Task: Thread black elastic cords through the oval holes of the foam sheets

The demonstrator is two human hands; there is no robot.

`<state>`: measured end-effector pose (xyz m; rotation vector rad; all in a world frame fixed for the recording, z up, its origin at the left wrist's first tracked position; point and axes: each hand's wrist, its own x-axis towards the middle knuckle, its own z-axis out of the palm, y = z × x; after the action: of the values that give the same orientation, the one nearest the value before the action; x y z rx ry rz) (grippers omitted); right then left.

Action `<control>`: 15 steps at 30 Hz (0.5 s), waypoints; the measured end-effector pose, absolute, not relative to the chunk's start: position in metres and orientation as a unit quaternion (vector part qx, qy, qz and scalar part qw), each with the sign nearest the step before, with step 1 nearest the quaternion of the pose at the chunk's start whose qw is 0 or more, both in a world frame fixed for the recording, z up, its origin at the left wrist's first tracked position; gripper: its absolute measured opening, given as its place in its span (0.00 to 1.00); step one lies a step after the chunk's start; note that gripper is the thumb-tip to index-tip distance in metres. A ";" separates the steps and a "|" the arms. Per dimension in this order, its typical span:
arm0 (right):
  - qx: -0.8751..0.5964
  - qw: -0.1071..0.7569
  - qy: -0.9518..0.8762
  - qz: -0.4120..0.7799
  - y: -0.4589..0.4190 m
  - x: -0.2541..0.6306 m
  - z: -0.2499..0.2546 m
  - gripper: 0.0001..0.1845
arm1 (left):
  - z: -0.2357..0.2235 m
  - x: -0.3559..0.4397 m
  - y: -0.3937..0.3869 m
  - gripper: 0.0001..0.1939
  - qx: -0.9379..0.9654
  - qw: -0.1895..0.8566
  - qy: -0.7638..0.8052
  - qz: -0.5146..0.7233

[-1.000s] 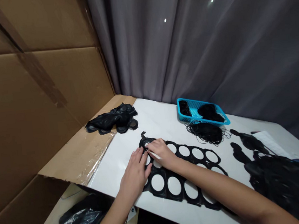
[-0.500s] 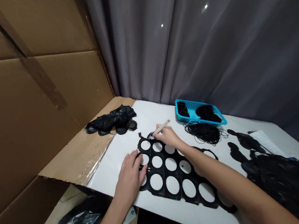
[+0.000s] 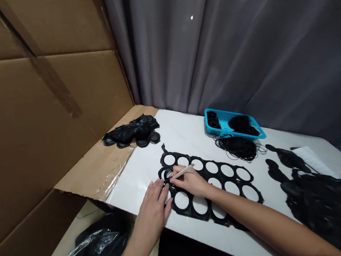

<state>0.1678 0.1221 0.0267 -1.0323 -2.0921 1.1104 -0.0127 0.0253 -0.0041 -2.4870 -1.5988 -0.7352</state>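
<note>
Crumpled black sheets (image 3: 130, 132) lie on cardboard (image 3: 84, 176) at the back left corner of the table (image 3: 183, 131). The left hand (image 3: 153, 212) is open, fingertips at the left end of a black perforated sheet (image 3: 221, 183) with round holes. The right hand (image 3: 190, 181) grips a pale stick (image 3: 183, 172), tip at a black ring (image 3: 168, 175) in a hole. Along the back edge sit a blue plastic basket (image 3: 207, 118) and tangled black cord (image 3: 237, 146); a black heap (image 3: 325, 205) lies at the right edge.

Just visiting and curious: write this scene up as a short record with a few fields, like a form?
Left hand: open, fingers on a black sheet with round holes
Right hand: holding a pale stick
Stick tip: at a thin black ring in one hole
Nearby: blue plastic basket, tangled black rings
Surface: white table
</note>
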 end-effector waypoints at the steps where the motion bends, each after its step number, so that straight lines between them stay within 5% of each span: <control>1: -0.383 0.277 -0.782 0.407 0.122 0.167 0.026 0.09 | -0.004 -0.013 0.025 0.18 -0.814 0.046 -0.525 -0.243; 15: -0.387 0.287 -0.776 0.407 0.118 0.166 0.028 0.09 | -0.004 -0.014 0.024 0.19 -0.819 0.048 -0.521 -0.237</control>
<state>0.1663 0.1178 0.0284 -1.0333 -2.0742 1.0882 -0.0138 0.0243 -0.0039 -2.4967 -1.5886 -0.7217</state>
